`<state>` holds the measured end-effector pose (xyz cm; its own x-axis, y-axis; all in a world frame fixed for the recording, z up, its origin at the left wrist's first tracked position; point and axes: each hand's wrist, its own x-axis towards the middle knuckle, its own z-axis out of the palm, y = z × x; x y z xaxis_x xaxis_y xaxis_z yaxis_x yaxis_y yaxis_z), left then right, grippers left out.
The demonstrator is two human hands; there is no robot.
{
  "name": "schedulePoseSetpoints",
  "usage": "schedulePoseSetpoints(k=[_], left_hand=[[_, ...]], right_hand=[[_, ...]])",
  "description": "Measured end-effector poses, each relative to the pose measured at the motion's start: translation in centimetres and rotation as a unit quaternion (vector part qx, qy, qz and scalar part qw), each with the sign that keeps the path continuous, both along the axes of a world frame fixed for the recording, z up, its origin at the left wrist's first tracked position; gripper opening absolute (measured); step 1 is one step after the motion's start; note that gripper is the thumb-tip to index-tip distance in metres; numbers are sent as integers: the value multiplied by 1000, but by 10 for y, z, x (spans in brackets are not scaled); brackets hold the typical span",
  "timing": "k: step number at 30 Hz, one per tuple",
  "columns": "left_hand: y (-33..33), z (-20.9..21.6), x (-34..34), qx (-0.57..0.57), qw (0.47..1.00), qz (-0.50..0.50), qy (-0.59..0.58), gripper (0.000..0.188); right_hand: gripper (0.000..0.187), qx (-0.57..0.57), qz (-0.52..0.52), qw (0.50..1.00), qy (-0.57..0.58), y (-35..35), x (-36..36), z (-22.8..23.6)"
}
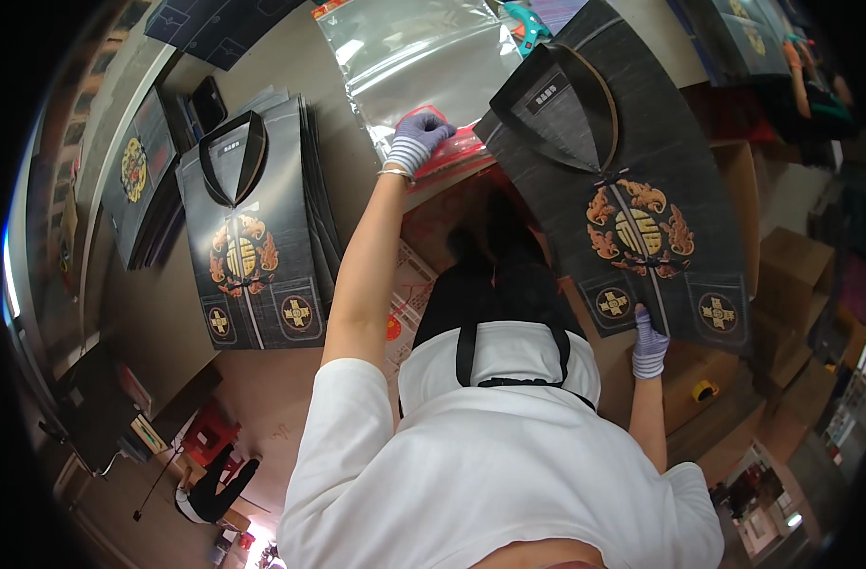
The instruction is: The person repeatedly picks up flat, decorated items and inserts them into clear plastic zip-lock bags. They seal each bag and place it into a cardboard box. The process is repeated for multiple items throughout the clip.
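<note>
My left hand [420, 140], in a grey-and-white striped glove, has its fingers closed at the near, red-edged end of a clear plastic bag [423, 71] on the table. To the right, a flat, stiff-looking folded dark jacket [566, 204] with a stand-up collar and gold-and-orange emblems hangs partly past the table edge, tilted. Its lower hem is gripped by my right hand [649, 343], gloved the same way, with some fingers hidden behind it. The jacket's collar corner lies close to the bag's right side.
Left of my arm lies a stack of similar dark jackets [286, 218], with another stack [134, 190] beyond. A teal tool [528, 28] lies behind the bag. Cardboard boxes [789, 275] and a yellow tape roll [704, 390] are at right. Another person's arm [796, 76] shows far right.
</note>
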<state>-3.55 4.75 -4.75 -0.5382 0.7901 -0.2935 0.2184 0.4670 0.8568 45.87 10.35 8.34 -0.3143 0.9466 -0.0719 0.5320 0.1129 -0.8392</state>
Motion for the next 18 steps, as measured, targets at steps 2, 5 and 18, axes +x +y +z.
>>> schedulePoseSetpoints(k=[2, 5, 18], left_hand=[[-7, -15, -7, 67, 995, 27, -74, 16], [-2, -14, -7, 60, 998, 25, -14, 16], [-12, -5, -9, 37, 964, -153, 214, 8]], right_hand=[[37, 5, 9, 1000, 2, 0, -5, 2], [37, 11, 17, 1000, 3, -2, -9, 6], [29, -9, -34, 999, 33, -8, -4, -11]])
